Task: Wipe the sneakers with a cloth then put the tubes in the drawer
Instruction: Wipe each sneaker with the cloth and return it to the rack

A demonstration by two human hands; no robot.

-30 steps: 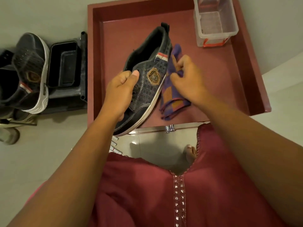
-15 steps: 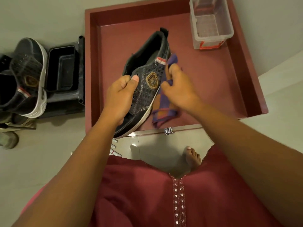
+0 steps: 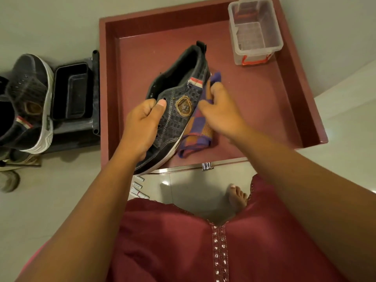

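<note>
Since the earlier frame, the right hand (image 3: 220,112) has slid with the cloth (image 3: 198,127) along the side of the sneaker (image 3: 179,110), and more of the bare foot (image 3: 237,197) is seen below.

An open maroon drawer (image 3: 284,110) fills the upper middle of the head view, seen from above. A clear plastic box (image 3: 254,29) with an orange handle is set in its far right corner. Over the drawer's near left part, the dark sneaker is held tilted, heel toward the far side, toe toward the person. The left hand (image 3: 142,127) is closed around its laced front, thumb on top. The right hand's grip is closed on the purple and orange checked cloth, which is pressed against the sneaker's right side beside a round gold badge; the cloth's lower end hangs onto the drawer floor.

To the left of the drawer, a black tray (image 3: 71,90) is seen, and further left a second sneaker (image 3: 30,102) with a white sole is propped up.

A maroon garment (image 3: 183,241) covers the bottom of the view. Several small white tubes (image 3: 137,189) lie on the pale floor (image 3: 193,186) just below the sneaker's toe, outside the drawer, partly hidden by the left forearm.
</note>
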